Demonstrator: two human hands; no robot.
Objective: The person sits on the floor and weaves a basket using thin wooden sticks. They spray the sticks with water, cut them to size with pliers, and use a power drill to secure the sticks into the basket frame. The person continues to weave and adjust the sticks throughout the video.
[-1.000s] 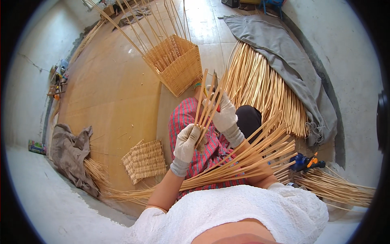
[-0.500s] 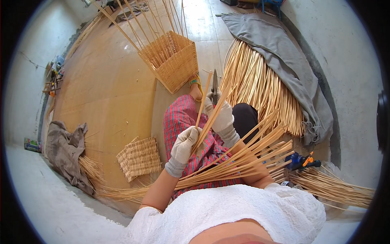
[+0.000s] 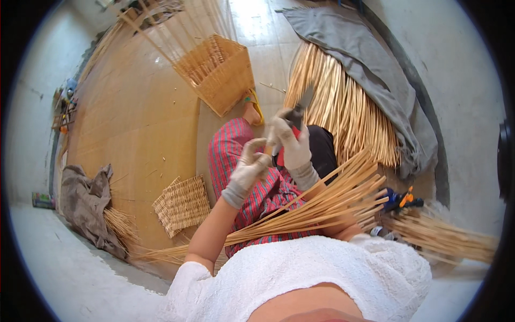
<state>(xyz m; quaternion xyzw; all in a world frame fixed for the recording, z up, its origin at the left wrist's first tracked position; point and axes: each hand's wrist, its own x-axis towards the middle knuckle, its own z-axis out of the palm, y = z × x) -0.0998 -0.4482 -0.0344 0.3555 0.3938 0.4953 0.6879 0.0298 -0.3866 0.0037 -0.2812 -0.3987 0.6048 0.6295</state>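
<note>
My right hand [image 3: 292,146], in a pale work glove, is closed around pruning shears [image 3: 304,102] with dark blades and red handles. The blades point up and away. Close beside it, my left hand [image 3: 251,163], also gloved, has its fingers bent. A short tan piece shows between the two hands, but motion blur hides which hand it belongs to. Across my lap lies a fanned bundle of thin cane strips [image 3: 316,212], passing under my forearms. My knees are in red checked cloth [image 3: 232,147] and black cloth [image 3: 320,153].
Ahead stands a partly woven basket [image 3: 222,80] with long upright canes. A big heap of canes [image 3: 343,102] lies on the right under a grey cloth [image 3: 370,70]. At left are a woven panel [image 3: 183,205] and a brown cloth [image 3: 86,201] over more canes.
The long strips that stood up from my left hand no longer show there. My right hand has turned the shears, bringing their red handles into view. The whole view has shifted slightly.
</note>
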